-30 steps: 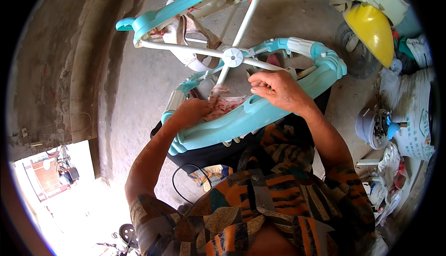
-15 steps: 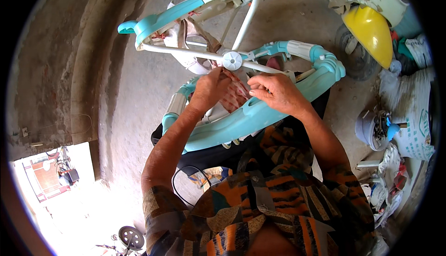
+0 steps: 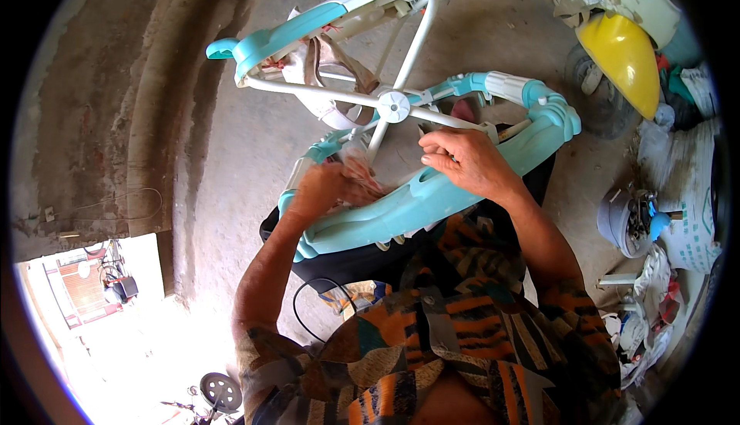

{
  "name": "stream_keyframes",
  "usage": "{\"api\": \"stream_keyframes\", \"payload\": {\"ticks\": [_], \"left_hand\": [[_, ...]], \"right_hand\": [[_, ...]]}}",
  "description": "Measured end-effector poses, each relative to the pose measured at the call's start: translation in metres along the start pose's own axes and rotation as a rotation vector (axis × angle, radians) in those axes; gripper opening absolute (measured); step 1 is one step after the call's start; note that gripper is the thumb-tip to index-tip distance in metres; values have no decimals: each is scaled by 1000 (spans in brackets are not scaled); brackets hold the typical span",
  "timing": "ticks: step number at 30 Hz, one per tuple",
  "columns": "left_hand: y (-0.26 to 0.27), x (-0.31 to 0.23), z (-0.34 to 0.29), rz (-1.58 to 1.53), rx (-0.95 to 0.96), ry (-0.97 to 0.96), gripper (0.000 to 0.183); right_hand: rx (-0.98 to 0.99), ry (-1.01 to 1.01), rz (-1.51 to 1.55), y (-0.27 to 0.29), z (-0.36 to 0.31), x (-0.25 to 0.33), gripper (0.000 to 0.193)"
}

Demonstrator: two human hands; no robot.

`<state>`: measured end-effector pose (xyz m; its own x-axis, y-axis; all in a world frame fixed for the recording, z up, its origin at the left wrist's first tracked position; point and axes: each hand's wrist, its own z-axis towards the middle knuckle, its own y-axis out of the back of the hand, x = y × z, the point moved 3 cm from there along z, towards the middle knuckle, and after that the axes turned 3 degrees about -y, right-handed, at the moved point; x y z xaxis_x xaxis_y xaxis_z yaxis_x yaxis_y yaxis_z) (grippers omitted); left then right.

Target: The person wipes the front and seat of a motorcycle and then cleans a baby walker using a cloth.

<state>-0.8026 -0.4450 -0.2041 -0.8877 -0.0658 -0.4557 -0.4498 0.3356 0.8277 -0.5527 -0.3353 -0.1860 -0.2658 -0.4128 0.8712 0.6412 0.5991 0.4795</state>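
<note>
A teal and white folding frame with crossed white tubes, like a baby walker [image 3: 362,223], lies across my lap. My left hand [image 3: 317,187] is closed on a red and pale patterned cloth [image 3: 361,177], inside the near curved rail; both are smeared by motion. Above the rail's right half, my right hand [image 3: 461,159] has its fingers curled in a pinch. A small pointed tip shows at its fingertips, too small to name. A worn white fabric piece [image 3: 308,78] hangs from the upper tray part [image 3: 297,28] beside the round white hub [image 3: 393,106].
At the right stand a yellow curved shell [image 3: 620,59], a grey bucket [image 3: 617,220] with small items in it, and a white woven sack [image 3: 686,193]. Plastic bags [image 3: 647,309] lie below them. A wall [image 3: 85,116] runs along the left, with a bright doorway [image 3: 92,332] below.
My left hand has drawn the patterned cloth away from the hub, down and left toward the near rail. My right hand stays almost where it was, still pinched.
</note>
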Motion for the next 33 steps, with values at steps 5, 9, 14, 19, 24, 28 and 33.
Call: {"api": "stream_keyframes", "payload": {"ticks": [5,9,14,19,24,28,33], "left_hand": [[50,4,-4,-929,-613,196,16],[98,-15,15,-963,-1018,-72,18],[67,-30,57,327,-800,-253,34],[23,-64,69,738,-661,-218,48],[41,-45,69,840,-572,-430,45],[84,-19,51,785,-642,-388,30],[119,33,39,181,-885,-279,29]], "right_hand": [[-22,-3,27,-1,1,1,19],[-20,-18,0,1,1,4,18],[-18,-26,28,0,2,11,16],[-23,-33,47,-1,1,8,16],[-23,-24,12,-2,-1,7,17],[-28,-25,13,0,1,10,18],[-14,-10,47,1,2,10,18]]}}
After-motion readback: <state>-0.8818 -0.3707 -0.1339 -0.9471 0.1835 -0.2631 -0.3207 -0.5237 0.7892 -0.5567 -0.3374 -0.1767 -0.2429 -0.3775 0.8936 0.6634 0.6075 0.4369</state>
